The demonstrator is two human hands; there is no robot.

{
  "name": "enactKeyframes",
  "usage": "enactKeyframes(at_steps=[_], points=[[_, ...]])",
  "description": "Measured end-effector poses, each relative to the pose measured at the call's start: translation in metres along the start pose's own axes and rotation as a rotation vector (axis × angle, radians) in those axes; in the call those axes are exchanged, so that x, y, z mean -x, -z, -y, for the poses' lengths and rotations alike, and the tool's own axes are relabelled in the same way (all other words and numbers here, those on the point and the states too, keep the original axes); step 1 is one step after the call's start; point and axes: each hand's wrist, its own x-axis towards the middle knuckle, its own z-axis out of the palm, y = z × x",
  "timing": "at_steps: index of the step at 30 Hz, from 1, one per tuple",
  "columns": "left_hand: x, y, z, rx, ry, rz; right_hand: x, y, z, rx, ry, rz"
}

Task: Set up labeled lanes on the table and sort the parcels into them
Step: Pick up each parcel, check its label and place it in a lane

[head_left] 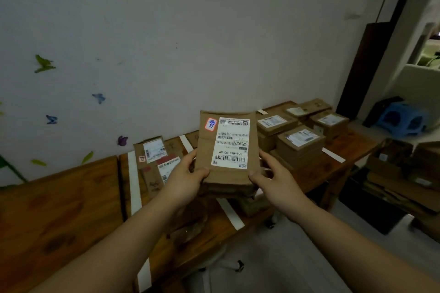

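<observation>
I hold a brown cardboard parcel (207,147) above the wooden table (59,209), its white shipping label and a small red-edged sticker facing me. My left hand (184,177) grips its lower left edge, thumb on top. My right hand (273,179) grips its lower right edge the same way. White tape strips (134,181) run across the table and mark lanes. Two flat parcels (154,159) lie in the lane behind my left hand. Several boxed parcels (300,145) are stacked in the lanes to the right.
A white wall with butterfly stickers (98,97) stands behind the table. On the floor at the right sit open cardboard boxes (404,173) and a blue plastic stool (402,121). A dark door frame (371,54) rises at the right. Chair castors show under the table's near edge.
</observation>
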Motion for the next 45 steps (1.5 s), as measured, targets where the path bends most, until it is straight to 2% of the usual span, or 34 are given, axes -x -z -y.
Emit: enactKeyframes(at_steps=[10, 17, 25, 29, 34, 39, 45], points=[[-0.073, 0.070, 0.012, 0.038, 0.024, -0.086, -0.101, -0.063, 0.015, 0.026, 0.023, 0.147], [-0.079, 0.109, 0.028, 0.041, 0.129, -0.240, -0.144, -0.109, 0.023, 0.051, 0.027, 0.325], [-0.048, 0.094, 0.047, 0.090, 0.297, -0.378, -0.156, -0.117, 0.008, 0.039, 0.002, 0.587], [-0.038, 0.075, 0.051, 0.090, 0.312, -0.430, -0.156, -0.107, -0.002, 0.048, -0.015, 0.654], [-0.034, 0.065, 0.051, 0.077, 0.275, -0.493, -0.155, -0.102, -0.005, 0.041, 0.002, 0.659], [-0.030, 0.065, 0.051, 0.047, 0.266, -0.401, -0.149, -0.104, -0.008, 0.068, 0.017, 0.641], [-0.028, 0.081, 0.039, -0.101, 0.275, -0.380, -0.152, -0.109, 0.004, 0.239, 0.087, 0.485]])
